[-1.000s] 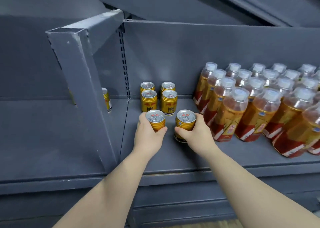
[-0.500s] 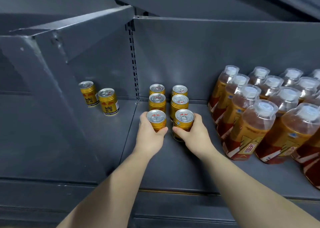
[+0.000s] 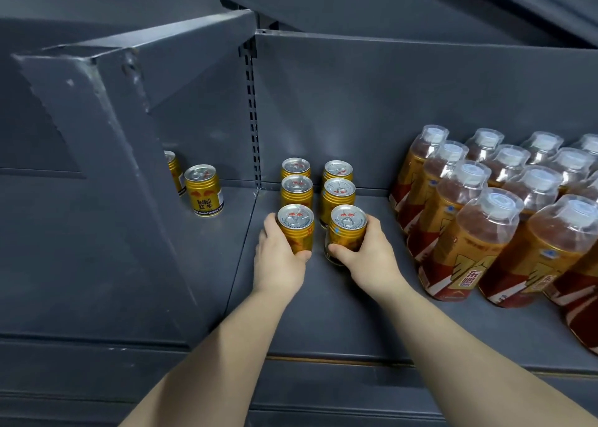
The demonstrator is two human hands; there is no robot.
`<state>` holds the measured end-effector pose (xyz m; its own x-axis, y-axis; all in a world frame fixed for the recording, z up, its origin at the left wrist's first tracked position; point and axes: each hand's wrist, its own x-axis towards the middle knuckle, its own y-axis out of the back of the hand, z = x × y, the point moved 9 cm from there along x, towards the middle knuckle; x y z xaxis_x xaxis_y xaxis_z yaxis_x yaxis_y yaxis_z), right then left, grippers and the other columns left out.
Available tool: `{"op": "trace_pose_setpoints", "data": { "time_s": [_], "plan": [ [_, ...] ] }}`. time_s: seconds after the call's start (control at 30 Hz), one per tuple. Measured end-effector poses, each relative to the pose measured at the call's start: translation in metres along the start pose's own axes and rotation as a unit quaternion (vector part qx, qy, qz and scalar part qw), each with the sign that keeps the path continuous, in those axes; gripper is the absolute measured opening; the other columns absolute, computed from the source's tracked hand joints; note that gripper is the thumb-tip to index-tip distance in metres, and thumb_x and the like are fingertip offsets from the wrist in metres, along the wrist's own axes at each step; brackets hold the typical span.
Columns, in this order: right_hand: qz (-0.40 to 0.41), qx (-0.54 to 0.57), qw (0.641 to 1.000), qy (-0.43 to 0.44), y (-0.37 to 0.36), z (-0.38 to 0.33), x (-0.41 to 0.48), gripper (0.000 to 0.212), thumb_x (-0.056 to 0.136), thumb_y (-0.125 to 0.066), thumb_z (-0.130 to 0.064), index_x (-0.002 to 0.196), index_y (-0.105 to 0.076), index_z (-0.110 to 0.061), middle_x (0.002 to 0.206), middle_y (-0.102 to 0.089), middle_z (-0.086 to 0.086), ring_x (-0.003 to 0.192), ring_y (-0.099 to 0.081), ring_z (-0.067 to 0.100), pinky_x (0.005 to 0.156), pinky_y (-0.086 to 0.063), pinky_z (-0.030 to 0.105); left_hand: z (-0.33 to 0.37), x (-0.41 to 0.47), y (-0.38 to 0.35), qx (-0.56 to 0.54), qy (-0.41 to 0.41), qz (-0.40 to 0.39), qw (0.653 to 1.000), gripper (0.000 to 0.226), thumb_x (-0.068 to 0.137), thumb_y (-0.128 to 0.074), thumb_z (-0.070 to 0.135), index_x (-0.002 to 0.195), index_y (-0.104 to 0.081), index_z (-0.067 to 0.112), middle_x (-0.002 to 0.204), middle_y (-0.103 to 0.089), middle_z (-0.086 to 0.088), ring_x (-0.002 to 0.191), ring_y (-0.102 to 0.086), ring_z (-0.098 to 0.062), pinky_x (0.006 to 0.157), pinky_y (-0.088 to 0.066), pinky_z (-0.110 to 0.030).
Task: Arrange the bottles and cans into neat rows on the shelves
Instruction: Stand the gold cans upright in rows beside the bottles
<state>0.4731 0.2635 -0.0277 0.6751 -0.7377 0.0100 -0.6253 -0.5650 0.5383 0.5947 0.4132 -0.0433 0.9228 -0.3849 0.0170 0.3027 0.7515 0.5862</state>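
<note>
L hand point(image 3: 278, 258) wrapped round front-left can point(image 3: 296, 229), R hand point(image 3: 369, 255) round front-right can point(image 3: 348, 232), both upright on shelf point(image 3: 323, 313), just ahead of 4 gold cans point(image 3: 318, 183). Silver tops, gold sides.

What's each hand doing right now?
Left hand: closed around the front-left gold can.
Right hand: closed around the front-right gold can.
</note>
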Motion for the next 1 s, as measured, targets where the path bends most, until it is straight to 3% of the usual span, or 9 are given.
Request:
{"op": "trace_pose_setpoints", "data": {
  "time_s": [0.23, 1.0],
  "plan": [
    [0.034, -0.006, 0.999, -0.001, -0.003, 0.000, 0.012, 0.081, 0.078, -0.085, -0.033, 0.142, -0.037, -0.022, 0.139, -0.053, -0.003, 0.123, -0.054, 0.016, 0.099, -0.047, 0.031, 0.002, 0.010, 0.000, -0.003, 0.013, 0.025, 1.000, 0.084, 0.080, -0.083, 0.020, 0.144, -0.029, 0.018, 0.144, -0.045, -0.008, 0.132, -0.048, -0.029, 0.107, -0.045, -0.043],
    [0.057, -0.056, 0.997, -0.011, -0.010, 0.001, 0.021, 0.085, 0.076, -0.085, -0.042, 0.140, -0.034, -0.022, 0.140, -0.049, 0.000, 0.127, -0.052, 0.020, 0.099, -0.051, 0.039, 0.005, 0.017, -0.006, 0.010, 0.019, 0.028, 0.999, 0.087, 0.083, -0.080, 0.022, 0.148, -0.022, 0.018, 0.149, -0.039, -0.009, 0.135, -0.043, -0.031, 0.107, -0.042, -0.043]
  ]
}}
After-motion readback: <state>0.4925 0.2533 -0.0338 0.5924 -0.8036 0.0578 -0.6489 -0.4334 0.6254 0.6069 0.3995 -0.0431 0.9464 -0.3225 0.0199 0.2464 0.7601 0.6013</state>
